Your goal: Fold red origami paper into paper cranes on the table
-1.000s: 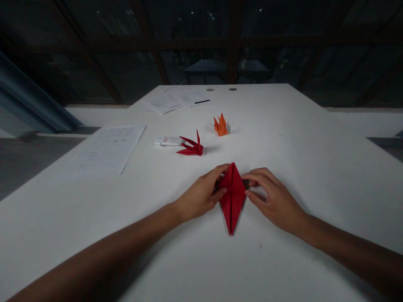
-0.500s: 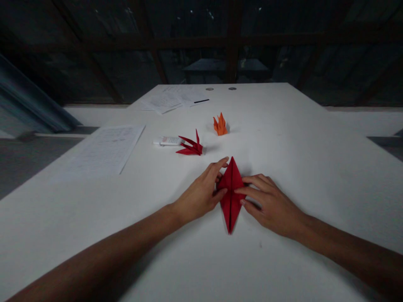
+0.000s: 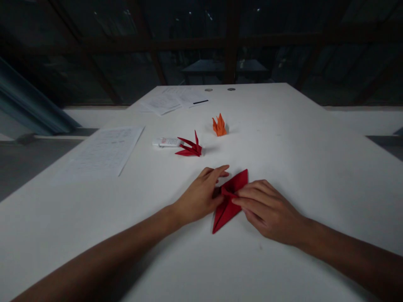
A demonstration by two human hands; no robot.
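Head cam's live, and I've got the red folded paper mid-table, well in from the L and R edges, lying aslant: one tip toward the far R corner, the other toward me. L hand is at its L side, thumb on the paper, index stretched out loose past it; can't tell if the curled fingers have hold of anything. R hand is on the other side, fingers bunched almost tight, tips nipping a raised flap near the paper's middle.

Beyond the hands, toward the table's far edge: red crane, its wings up, right by a white printed tube; orange crane a bit farther back, standing apart. Single printed sheet along the L edge; more sheets nr the far L corner, dark pen by them. Two round discs sit nr the far edge.
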